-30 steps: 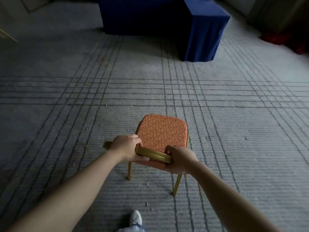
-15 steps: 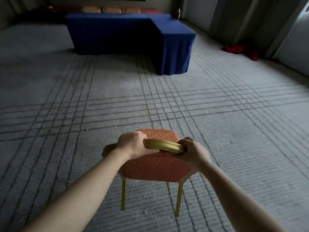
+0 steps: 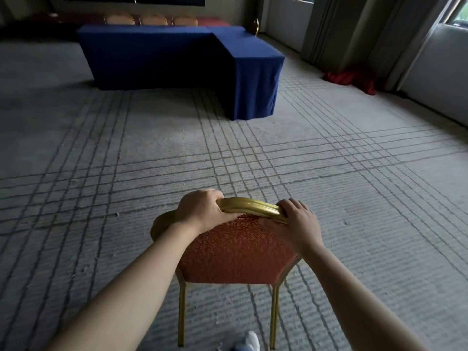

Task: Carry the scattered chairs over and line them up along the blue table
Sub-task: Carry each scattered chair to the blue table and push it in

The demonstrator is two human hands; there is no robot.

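The left grip point(image 3: 200, 211) and the right grip point(image 3: 300, 224) are clamping the chair point(image 3: 235, 252) back, while the blue counter point(image 3: 157, 54) is standing well ahead, placing not yet done.

The chair point(image 3: 235, 252) had an orange-red patterned pad in a gold frame, on thin gold legs; it stood upright, its back turned toward the person; its curved gold top rail ran between the left fingers point(image 3: 202, 198) and the right fingers point(image 3: 293, 207), both curled over it; pad and legs lay below the fingers; the blue table point(image 3: 162, 54), L-shaped and draped to the floor, stood well beyond the fingers; three more chairs point(image 3: 153, 20) lined its far side.
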